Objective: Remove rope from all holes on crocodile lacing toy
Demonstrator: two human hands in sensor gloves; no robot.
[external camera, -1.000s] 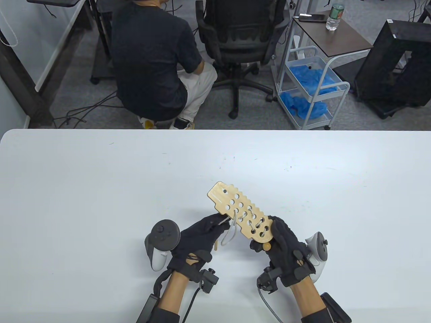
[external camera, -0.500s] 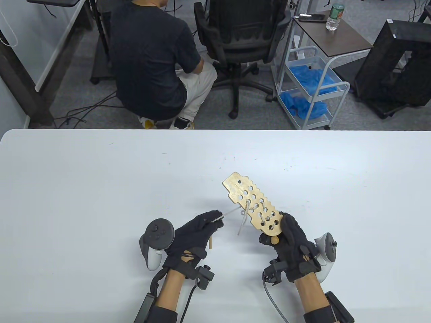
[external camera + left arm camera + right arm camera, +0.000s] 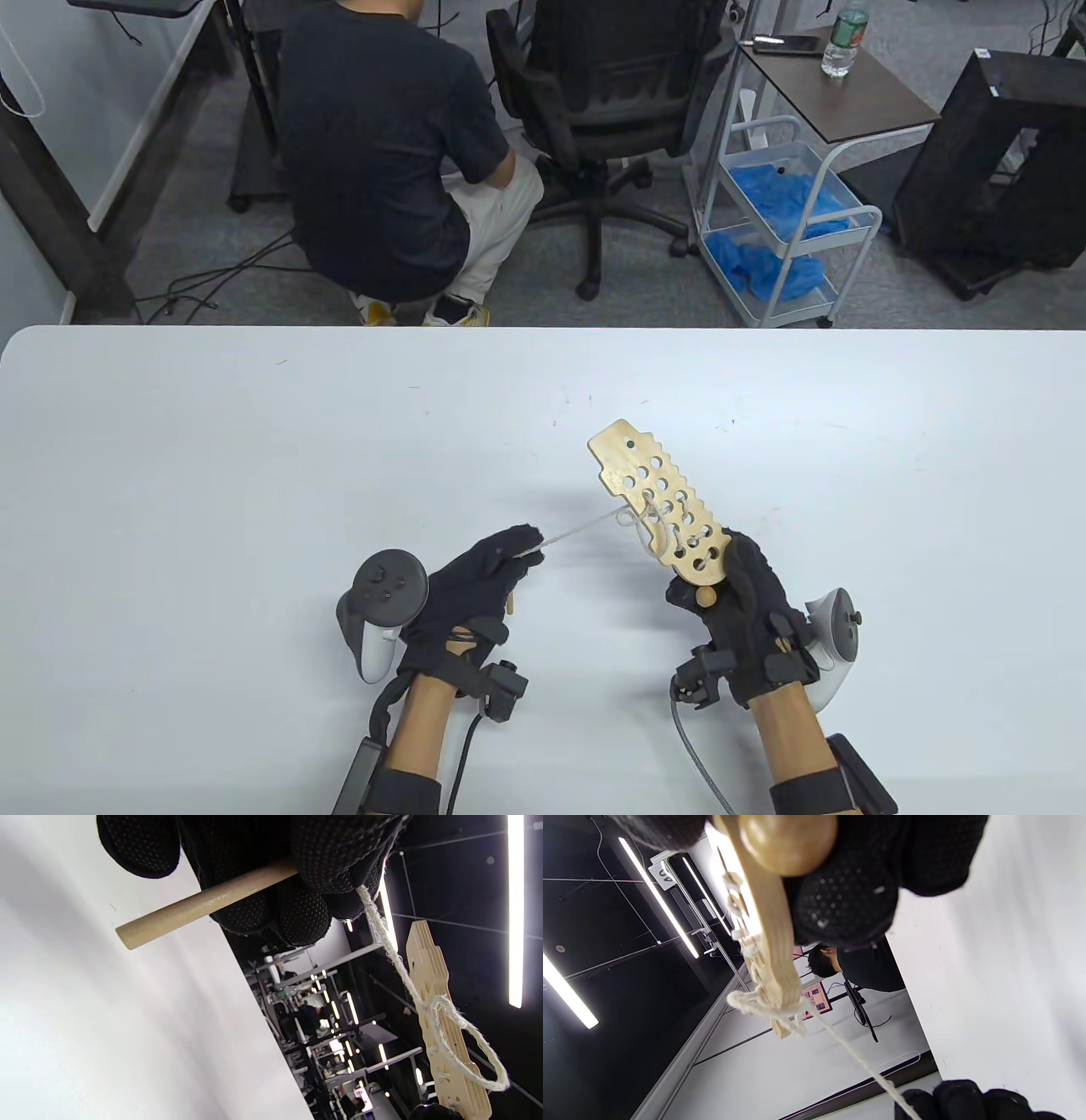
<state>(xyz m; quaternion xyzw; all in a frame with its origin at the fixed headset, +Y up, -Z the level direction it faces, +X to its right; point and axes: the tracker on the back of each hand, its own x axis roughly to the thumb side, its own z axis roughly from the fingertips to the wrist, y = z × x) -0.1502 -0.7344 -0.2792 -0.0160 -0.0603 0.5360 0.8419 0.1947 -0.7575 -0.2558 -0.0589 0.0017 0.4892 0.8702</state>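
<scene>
A: Where is the crocodile lacing toy (image 3: 660, 513), and what supports it?

B: It is lifted off the white table (image 3: 254, 475), held at its near end by the right hand (image 3: 747, 615). The gloved fingers are clamped on that end, just above the round wooden knob (image 3: 705, 597). The perforated board slants up and away from this hand, toward the far left.

A: And the left hand (image 3: 475, 594)?

B: It sits well apart from the right hand, on the left. Its fingertips (image 3: 526, 543) pinch the rope (image 3: 585, 525); the same hand also grips the wooden needle (image 3: 203, 902), whose free end projects below the fingers in the left wrist view.

A: How does the rope run between the two hands?

B: It stretches in a straight, taut line from the left fingertips to the board's middle holes. At the board it forms a loose loop (image 3: 466, 1046) on the side facing the left hand. Several lacings remain threaded through the holes nearer the right hand, visible as small crossings (image 3: 742, 938) along the board's edge in the right wrist view.

A: What lies beyond the hands?

B: A seated person (image 3: 382, 144) and a black office chair (image 3: 607, 85), past the table's far edge.
</scene>
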